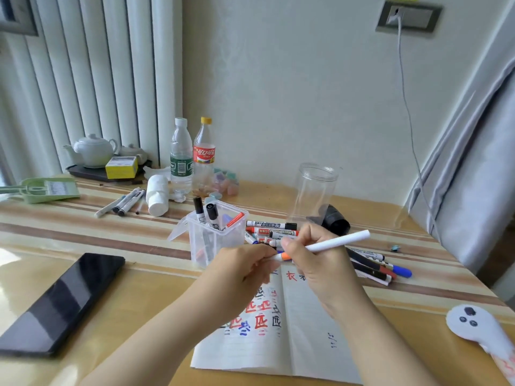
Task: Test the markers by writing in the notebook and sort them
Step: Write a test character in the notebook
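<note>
two hands meet on one white marker (pixel 328 244): right hand (pixel 315 263) grips its barrel, left hand (pixel 242 271) pinches its orange-banded tip end, axis running left-right above the notebook (pixel 278 330).

So you've got 2 bare forearms coming in from the bottom edge, no sleeves showing on either one right up to where the picture cuts them off. The left hand (pixel 239 271) and right hand (pixel 315 263) are both bare too, no gloves, no rings, no watch or bracelet at the wrists as far as I can see. Nails on the fingers (pixel 288 242) look short and plain, though it's a bit soft there to be sure.
</note>
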Demonstrator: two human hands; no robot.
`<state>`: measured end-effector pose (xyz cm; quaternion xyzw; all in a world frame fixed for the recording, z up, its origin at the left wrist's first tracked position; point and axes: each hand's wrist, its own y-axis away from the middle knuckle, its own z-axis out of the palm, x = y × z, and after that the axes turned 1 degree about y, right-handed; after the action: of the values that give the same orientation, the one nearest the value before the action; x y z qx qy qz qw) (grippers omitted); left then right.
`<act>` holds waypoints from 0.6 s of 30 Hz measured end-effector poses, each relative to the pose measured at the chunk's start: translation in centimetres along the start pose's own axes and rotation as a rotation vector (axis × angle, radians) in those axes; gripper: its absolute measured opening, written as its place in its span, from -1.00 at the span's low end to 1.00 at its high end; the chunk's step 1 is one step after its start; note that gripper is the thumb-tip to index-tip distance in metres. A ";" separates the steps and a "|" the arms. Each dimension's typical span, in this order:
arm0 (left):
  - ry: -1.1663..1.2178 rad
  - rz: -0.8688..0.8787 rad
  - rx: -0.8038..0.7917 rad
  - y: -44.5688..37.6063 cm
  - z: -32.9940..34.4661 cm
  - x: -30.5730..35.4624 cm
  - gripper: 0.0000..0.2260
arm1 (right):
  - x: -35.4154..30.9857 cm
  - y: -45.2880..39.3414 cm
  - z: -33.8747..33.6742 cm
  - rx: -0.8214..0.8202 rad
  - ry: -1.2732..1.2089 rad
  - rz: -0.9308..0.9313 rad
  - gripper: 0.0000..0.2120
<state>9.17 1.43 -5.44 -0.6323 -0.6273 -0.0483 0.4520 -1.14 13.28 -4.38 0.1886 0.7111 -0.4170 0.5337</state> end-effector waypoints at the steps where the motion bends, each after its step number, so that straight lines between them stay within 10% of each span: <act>1: -0.009 0.012 0.009 0.2 -0.3 -0.1 -0.83 | 0.1 0.0 0.6 0.010 -0.032 0.013 -0.64; 18: -0.223 -0.130 0.305 0.1 -5.6 -2.6 -0.94 | 0.0 -2.2 4.8 -0.133 -0.219 0.388 -0.59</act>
<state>11.57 -4.04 -3.88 -0.5161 -0.7130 0.0888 0.4662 0.16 8.21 -3.88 0.2395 0.6253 -0.2769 0.6892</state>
